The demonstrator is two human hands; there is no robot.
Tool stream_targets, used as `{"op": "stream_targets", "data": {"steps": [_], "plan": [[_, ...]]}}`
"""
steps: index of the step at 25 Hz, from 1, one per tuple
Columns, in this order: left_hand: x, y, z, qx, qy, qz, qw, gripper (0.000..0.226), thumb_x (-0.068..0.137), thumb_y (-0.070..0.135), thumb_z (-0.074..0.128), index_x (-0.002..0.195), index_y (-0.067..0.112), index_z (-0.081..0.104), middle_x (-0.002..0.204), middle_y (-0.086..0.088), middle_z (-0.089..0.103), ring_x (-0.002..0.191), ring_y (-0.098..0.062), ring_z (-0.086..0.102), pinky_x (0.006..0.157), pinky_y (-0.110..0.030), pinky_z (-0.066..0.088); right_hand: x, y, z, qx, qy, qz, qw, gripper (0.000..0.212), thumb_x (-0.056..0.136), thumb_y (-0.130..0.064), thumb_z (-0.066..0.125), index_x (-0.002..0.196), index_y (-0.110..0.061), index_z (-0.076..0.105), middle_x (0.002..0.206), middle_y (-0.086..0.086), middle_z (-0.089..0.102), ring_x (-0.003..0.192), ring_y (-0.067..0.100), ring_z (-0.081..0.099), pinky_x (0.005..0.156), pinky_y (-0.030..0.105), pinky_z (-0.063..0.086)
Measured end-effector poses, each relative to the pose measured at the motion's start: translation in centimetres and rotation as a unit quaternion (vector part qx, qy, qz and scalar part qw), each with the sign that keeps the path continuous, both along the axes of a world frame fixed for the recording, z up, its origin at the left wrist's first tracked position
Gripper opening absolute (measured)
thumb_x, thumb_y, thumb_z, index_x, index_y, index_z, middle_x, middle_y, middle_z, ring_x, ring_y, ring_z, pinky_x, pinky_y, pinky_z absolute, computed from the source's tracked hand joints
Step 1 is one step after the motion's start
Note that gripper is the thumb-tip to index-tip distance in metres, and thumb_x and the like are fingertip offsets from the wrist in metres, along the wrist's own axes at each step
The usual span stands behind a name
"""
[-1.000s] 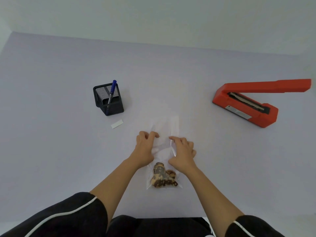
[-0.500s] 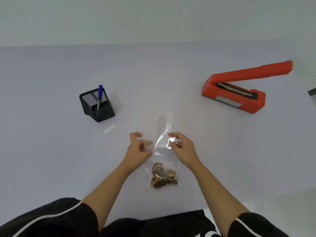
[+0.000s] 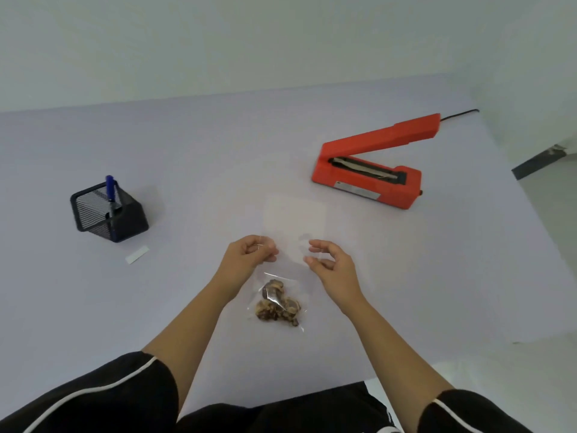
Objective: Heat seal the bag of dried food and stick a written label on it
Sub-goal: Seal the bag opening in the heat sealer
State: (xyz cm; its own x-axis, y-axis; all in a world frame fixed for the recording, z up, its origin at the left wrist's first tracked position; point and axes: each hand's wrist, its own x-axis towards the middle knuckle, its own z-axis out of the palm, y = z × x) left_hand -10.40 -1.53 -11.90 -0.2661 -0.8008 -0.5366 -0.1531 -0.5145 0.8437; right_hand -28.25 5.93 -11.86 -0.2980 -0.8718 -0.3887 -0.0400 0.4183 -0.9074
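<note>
A clear plastic bag [image 3: 293, 217] lies flat on the lilac table, its open end pointing away from me. Brown dried food [image 3: 278, 304] is bunched at its near end. My left hand [image 3: 249, 257] pinches the bag's left edge at mid-length with curled fingers. At the bag's right edge is my right hand [image 3: 331, 267], fingers loosely curved, thumb and forefinger apart. A red heat sealer [image 3: 368, 179] stands at the right with its arm raised. A small white label [image 3: 137, 254] lies to the left.
A black mesh pen holder [image 3: 109, 214] with a blue pen [image 3: 110, 189] stands at the left, just behind the label. The sealer's black cord [image 3: 459, 114] runs off the far right. The table's right edge [image 3: 530, 214] is close behind the sealer.
The bag's upper part, held up and twisted half a second ago, now lies spread flat. My right hand has loosened its pinch. The view has swung right.
</note>
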Motion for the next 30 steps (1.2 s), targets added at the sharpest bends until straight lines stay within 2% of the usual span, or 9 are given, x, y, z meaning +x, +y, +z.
{"op": "stream_targets", "data": {"steps": [3,6,9,11,14,19,22,24,30], "plan": [[-4.4,-0.2,0.6,-0.014,0.001,-0.01,1.0,0.017,0.09,0.015,0.059,0.099,0.002,0.067,0.086,-0.007,0.072,0.075,-0.011,0.069,0.065,-0.013,0.051,-4.0,0.3,0.3,-0.012,0.01,-0.027,1.0,0.029,0.085,-0.012,0.066,0.096,-0.039,0.06,0.106,-0.01,0.063,0.08,0.008,0.066,0.072,0.012,0.051],[-8.8,-0.3,1.3,-0.045,-0.019,-0.014,0.999,0.017,0.091,0.014,0.058,0.097,0.0,0.066,0.081,-0.007,0.069,0.069,-0.006,0.068,0.062,-0.011,0.049,-7.8,0.4,0.2,-0.016,0.003,-0.048,0.999,0.026,0.085,-0.013,0.065,0.101,-0.033,0.061,0.105,-0.008,0.063,0.083,0.011,0.064,0.077,0.017,0.053],[-12.1,-1.1,1.5,-0.062,-0.035,-0.015,0.997,0.017,0.091,0.016,0.057,0.094,0.002,0.067,0.078,-0.005,0.069,0.073,-0.011,0.064,0.073,-0.023,0.05,-10.7,-0.2,0.1,-0.027,-0.04,-0.07,0.996,0.018,0.089,-0.014,0.061,0.102,-0.025,0.064,0.1,-0.002,0.064,0.086,0.013,0.063,0.079,0.026,0.056],[-13.4,-1.8,1.4,-0.056,-0.049,-0.013,0.997,0.019,0.091,0.02,0.057,0.093,0.003,0.067,0.079,-0.006,0.07,0.077,-0.015,0.065,0.082,-0.032,0.049,-11.8,-0.9,0.3,-0.034,-0.058,-0.074,0.995,0.017,0.091,-0.011,0.057,0.099,-0.024,0.063,0.1,0.001,0.063,0.09,0.015,0.061,0.073,0.021,0.057],[-15.2,-2.5,1.3,-0.035,-0.069,0.011,0.997,0.023,0.091,0.025,0.057,0.089,0.005,0.068,0.079,-0.009,0.071,0.075,-0.016,0.066,0.088,-0.035,0.048,-13.6,-1.7,0.4,-0.033,-0.059,-0.068,0.995,0.019,0.091,-0.008,0.056,0.102,-0.022,0.062,0.103,0.0,0.062,0.09,0.016,0.062,0.07,0.017,0.055],[-16.6,-2.8,1.2,-0.039,-0.082,0.072,0.993,0.022,0.091,0.022,0.058,0.085,0.004,0.068,0.073,-0.006,0.069,0.062,-0.006,0.065,0.077,-0.026,0.047,-15.3,-2.6,0.3,-0.025,-0.014,-0.051,0.998,0.023,0.087,-0.014,0.063,0.106,-0.027,0.062,0.107,-0.011,0.064,0.085,0.011,0.067,0.073,0.015,0.052],[-16.8,-3.5,0.9,-0.043,-0.094,0.088,0.991,0.02,0.09,0.023,0.059,0.083,0.007,0.069,0.074,-0.008,0.07,0.07,-0.015,0.066,0.081,-0.028,0.049,-15.8,-3.2,0.2,-0.023,-0.025,-0.039,0.999,0.022,0.086,-0.016,0.065,0.105,-0.027,0.062,0.108,-0.013,0.064,0.083,0.008,0.067,0.076,0.016,0.052],[-17.0,-4.0,0.9,-0.045,-0.1,0.087,0.99,0.02,0.089,0.024,0.06,0.079,0.01,0.069,0.073,-0.007,0.071,0.076,-0.021,0.067,0.084,-0.03,0.049,-16.0,-3.7,0.1,-0.021,-0.025,-0.037,0.999,0.023,0.086,-0.016,0.065,0.107,-0.024,0.063,0.109,-0.013,0.064,0.082,0.006,0.067,0.073,0.012,0.051],[-17.4,-4.7,1.0,-0.03,-0.115,0.085,0.989,0.02,0.089,0.022,0.06,0.078,0.008,0.069,0.072,-0.008,0.069,0.068,-0.018,0.066,0.075,-0.025,0.049,-16.3,-4.4,-0.1,-0.017,-0.007,-0.023,1.0,0.022,0.086,-0.016,0.065,0.107,-0.022,0.062,0.108,-0.013,0.063,0.085,0.008,0.066,0.068,0.006,0.049]]}}
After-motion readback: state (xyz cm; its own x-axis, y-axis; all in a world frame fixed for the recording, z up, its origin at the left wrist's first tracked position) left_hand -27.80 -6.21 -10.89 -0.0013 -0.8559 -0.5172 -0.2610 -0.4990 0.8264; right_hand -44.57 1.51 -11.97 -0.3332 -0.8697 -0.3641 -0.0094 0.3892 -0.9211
